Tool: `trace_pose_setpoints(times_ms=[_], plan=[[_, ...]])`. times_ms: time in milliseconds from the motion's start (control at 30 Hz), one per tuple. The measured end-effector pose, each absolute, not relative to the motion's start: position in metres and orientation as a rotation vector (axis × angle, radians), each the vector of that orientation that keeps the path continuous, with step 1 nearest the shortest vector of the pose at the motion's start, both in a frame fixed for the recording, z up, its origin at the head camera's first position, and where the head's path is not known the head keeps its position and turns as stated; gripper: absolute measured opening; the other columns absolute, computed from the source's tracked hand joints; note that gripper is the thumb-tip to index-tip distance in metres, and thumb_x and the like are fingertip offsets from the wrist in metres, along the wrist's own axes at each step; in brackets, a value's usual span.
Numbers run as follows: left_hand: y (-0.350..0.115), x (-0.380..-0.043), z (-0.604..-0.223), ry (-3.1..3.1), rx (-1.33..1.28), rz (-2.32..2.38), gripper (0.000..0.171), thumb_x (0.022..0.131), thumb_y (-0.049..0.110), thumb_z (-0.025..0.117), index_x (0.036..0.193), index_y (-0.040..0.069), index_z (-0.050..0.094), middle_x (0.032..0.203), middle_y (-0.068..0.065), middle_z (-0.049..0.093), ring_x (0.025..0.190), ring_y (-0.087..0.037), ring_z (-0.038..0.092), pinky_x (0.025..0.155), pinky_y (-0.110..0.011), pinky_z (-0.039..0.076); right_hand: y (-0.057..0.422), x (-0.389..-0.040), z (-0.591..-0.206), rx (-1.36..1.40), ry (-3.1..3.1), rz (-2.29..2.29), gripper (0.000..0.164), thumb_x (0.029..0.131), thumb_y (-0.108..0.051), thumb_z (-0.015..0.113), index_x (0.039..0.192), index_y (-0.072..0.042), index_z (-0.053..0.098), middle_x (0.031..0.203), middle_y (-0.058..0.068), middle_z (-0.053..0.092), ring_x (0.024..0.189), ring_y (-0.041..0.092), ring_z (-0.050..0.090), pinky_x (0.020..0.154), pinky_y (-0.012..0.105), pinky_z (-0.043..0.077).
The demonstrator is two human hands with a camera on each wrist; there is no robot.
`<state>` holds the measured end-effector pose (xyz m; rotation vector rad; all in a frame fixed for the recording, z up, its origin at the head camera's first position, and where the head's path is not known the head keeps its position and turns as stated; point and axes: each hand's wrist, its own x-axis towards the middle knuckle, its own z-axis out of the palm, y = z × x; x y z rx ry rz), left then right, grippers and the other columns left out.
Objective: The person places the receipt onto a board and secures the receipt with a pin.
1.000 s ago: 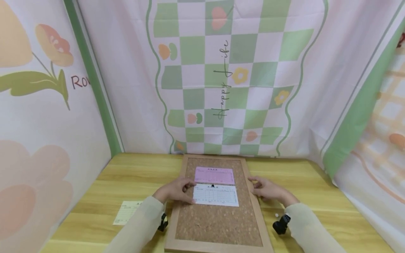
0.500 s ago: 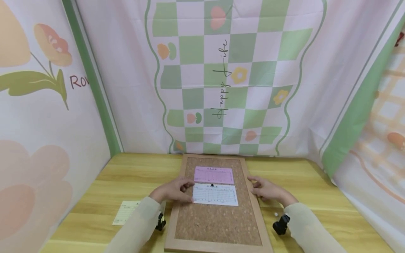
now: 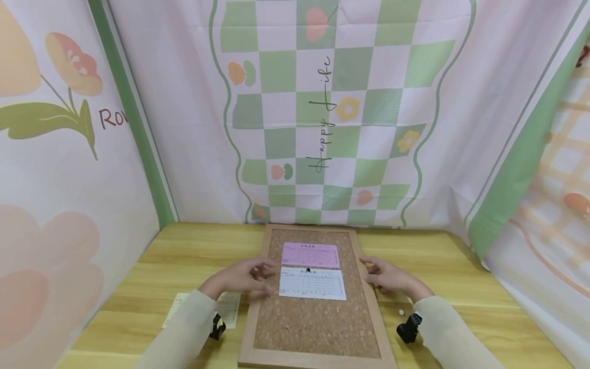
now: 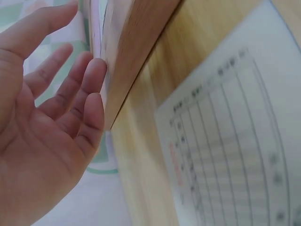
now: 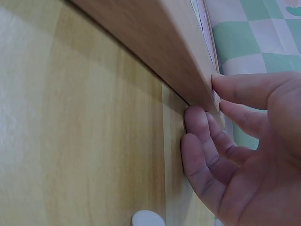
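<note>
In the head view, a wood-framed cork board [image 3: 318,328] lies on the table with a pink printed form [image 3: 310,256] above a white printed form [image 3: 312,285]. A black pushpin [image 3: 308,269] sits at the white form's top edge. My left hand [image 3: 239,277] hovers over the board's left frame, slightly apart from the white form, its fingers loosely bent and holding nothing. My right hand [image 3: 392,279] rests against the right frame; in the right wrist view its thumb [image 5: 242,90] touches the frame's edge, and the lower fingers lie beside it at the tabletop.
Left of the board lie a pale yellow form [image 3: 172,307], partly under my left sleeve, and a whitish printed sheet [image 3: 229,310]. A small white round object [image 3: 401,312] sits on the table near my right wrist. A checkered curtain [image 3: 322,128] hangs behind the table.
My left hand has let go of the white form's left edge and drawn back to the left, uncovering more of the sheet beside the board. The right hand stays in place.
</note>
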<state>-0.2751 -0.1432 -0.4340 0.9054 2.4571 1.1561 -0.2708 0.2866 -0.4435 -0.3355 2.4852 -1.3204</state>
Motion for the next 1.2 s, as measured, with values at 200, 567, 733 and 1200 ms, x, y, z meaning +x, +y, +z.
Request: trace_pose_setpoints(times_ms=[200, 567, 733, 1200], plan=[[-0.159, -0.27, -0.428, 2.467, 0.899, 1.114, 0.053, 0.093, 0.021, 0.073, 0.139, 0.003, 0.054, 0.117, -0.012, 0.062, 0.103, -0.024, 0.059, 0.087, -0.041, 0.051, 0.287, -0.271, -0.443, -0.341, 2.48, -1.325, 0.061, 0.1, -0.007, 0.057, 0.152, 0.008, 0.028, 0.123, 0.028, 0.05, 0.076, 0.021, 0.052, 0.056, 0.028, 0.043], [-0.193, -0.261, -0.426, 2.472, 0.89, 1.126, 0.051, 0.095, 0.022, 0.071, 0.138, 0.002, 0.054, 0.117, -0.013, 0.061, 0.103, -0.026, 0.061, 0.086, -0.042, 0.053, 0.287, -0.27, -0.441, -0.351, 2.464, -1.326, 0.062, 0.101, -0.008, 0.055, 0.153, 0.008, 0.026, 0.124, 0.028, 0.051, 0.072, 0.021, 0.051, 0.056, 0.029, 0.042], [-0.211, -0.259, -0.426, 2.501, 0.842, 1.133, 0.05, 0.095, 0.02, 0.071, 0.138, 0.001, 0.054, 0.116, -0.015, 0.062, 0.101, -0.027, 0.062, 0.082, -0.042, 0.054, 0.288, -0.269, -0.441, -0.375, 2.45, -1.334, 0.062, 0.102, -0.008, 0.054, 0.153, 0.009, 0.024, 0.123, 0.027, 0.051, 0.071, 0.021, 0.05, 0.055, 0.03, 0.042], [-0.257, -0.246, -0.425, 2.573, 0.719, 1.159, 0.056, 0.091, 0.019, 0.075, 0.137, -0.003, 0.052, 0.115, -0.018, 0.063, 0.097, -0.025, 0.063, 0.079, -0.036, 0.055, 0.288, -0.271, -0.442, -0.347, 2.454, -1.324, 0.062, 0.102, -0.011, 0.055, 0.154, 0.006, 0.025, 0.126, 0.027, 0.05, 0.068, 0.019, 0.049, 0.055, 0.029, 0.042]])
